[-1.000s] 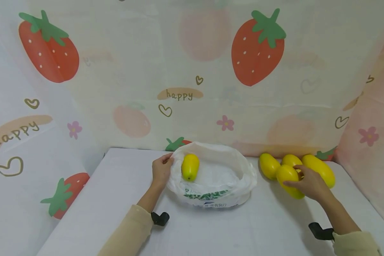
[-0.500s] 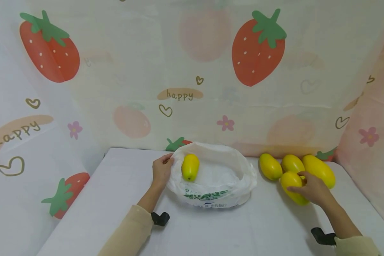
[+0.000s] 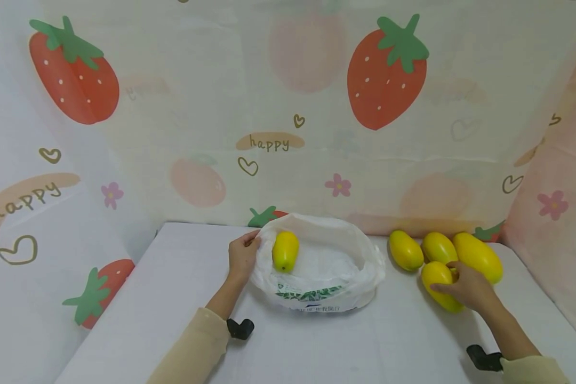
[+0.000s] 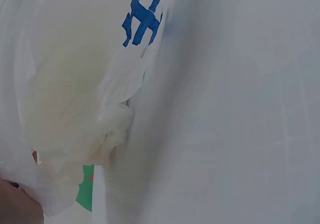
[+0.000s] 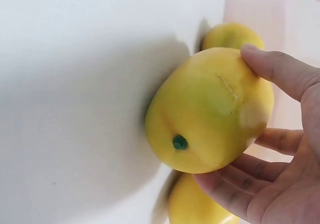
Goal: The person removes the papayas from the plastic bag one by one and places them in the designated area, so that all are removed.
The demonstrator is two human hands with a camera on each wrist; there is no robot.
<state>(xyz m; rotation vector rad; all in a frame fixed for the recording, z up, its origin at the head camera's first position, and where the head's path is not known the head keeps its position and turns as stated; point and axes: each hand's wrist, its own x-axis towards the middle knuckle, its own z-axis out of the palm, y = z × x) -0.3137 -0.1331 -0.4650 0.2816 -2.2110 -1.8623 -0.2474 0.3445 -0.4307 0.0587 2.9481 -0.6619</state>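
Observation:
My left hand [image 3: 242, 258] pinches the left rim of a white plastic bag [image 3: 317, 290], whose mouth faces up. Inside the bag, at its left, lies one yellow mango [image 3: 285, 252]. Only a bit of the left hand [image 4: 20, 204] shows at the lower left of the left wrist view; the bag wall [image 4: 65, 94] fills much of that side. On the right, my right hand [image 3: 470, 288] grips another yellow mango [image 3: 437, 274] between thumb and fingers. Its green stem end shows in the right wrist view, where the mango [image 5: 210, 109] casts a shadow on the tabletop; whether it touches the table I cannot tell.
Behind the held mango lie three more: a left mango [image 3: 405, 250], a middle mango [image 3: 438, 246] and a larger right mango [image 3: 478, 256]. They sit by the table's back edge, close to the strawberry-print cloth [image 3: 312, 106]. White tabletop [image 3: 355, 346] spreads in front of the bag.
My right hand has brought its mango toward me and slightly right, away from the other mangoes. The left hand, the bag and the mango in it have stayed put.

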